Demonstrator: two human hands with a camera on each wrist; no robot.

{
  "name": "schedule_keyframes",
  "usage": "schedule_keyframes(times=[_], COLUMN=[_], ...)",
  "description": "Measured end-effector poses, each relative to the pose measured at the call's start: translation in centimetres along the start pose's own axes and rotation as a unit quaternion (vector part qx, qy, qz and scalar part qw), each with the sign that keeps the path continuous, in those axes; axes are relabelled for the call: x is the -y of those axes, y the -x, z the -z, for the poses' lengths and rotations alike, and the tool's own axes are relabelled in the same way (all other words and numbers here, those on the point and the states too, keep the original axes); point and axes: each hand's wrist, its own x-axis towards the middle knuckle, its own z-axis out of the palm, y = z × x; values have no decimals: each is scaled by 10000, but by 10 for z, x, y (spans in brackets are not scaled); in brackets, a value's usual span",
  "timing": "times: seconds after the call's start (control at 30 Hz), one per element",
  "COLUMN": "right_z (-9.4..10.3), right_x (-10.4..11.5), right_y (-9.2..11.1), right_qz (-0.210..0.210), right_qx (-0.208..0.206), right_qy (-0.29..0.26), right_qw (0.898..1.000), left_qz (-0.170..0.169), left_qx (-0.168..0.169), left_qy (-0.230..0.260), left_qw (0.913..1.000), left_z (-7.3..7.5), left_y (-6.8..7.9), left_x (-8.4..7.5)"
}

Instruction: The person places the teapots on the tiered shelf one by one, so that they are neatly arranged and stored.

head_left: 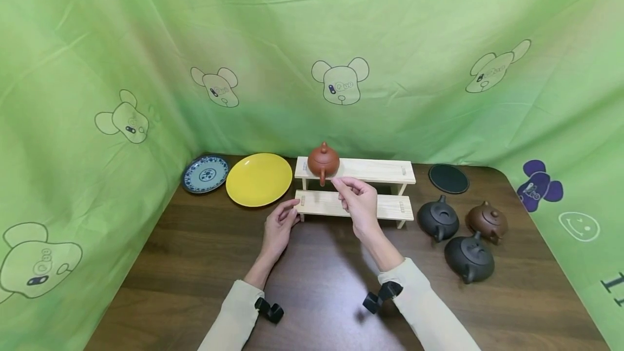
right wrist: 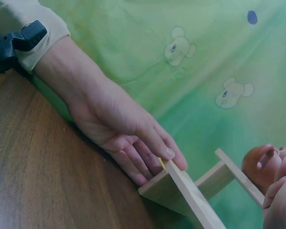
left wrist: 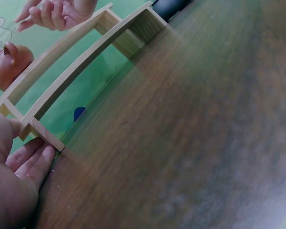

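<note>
A two-step wooden display stand [head_left: 348,205] stands on the table, and my left hand [head_left: 279,229] grips the left end of its lower step. The left thumb lies at the board's edge [right wrist: 174,167], with the other fingers around the end leg [left wrist: 46,135]. On the upper step's left end sits a reddish-brown clay teapot [head_left: 323,161], lid on, spout pointing toward me. My right hand [head_left: 359,205] hovers over the lower step, just right of the spout, fingers loosely bent and holding nothing. A gap separates that hand from the teapot [left wrist: 12,67] in the left wrist view.
Left of the stand lie a yellow plate [head_left: 259,180] and a blue patterned plate [head_left: 206,174]. To the right are two black teapots [head_left: 437,220], a dark brown teapot [head_left: 486,222] and a dark round mat [head_left: 448,179]. Green cloth [head_left: 273,31] hangs behind the table.
</note>
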Motion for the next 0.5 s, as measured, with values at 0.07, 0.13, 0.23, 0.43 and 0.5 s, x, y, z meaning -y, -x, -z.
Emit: schedule_keyframes(times=[0.07, 0.13, 0.23, 0.43, 0.5], right_z=[2, 5, 9, 19, 23], right_x=[2, 4, 7, 15, 17], right_y=[3, 6, 11, 20, 23], right_qz=[20, 34, 47, 132, 159], right_qx=[8, 38, 82, 79, 66], right_qy=[-23, -8, 40, 170, 213], right_qw=[10000, 10000, 9999, 9997, 9996], left_qz=[12, 6, -17, -10, -6], left_qx=[-4, -5, -4, 5, -12], left_qy=[6, -3, -13, 25, 33], left_qw=[10000, 10000, 10000, 10000, 10000], left_z=[0, 0, 0, 0, 0], left_y=[0, 0, 0, -1, -1], left_x=[0, -1, 0, 1, 1])
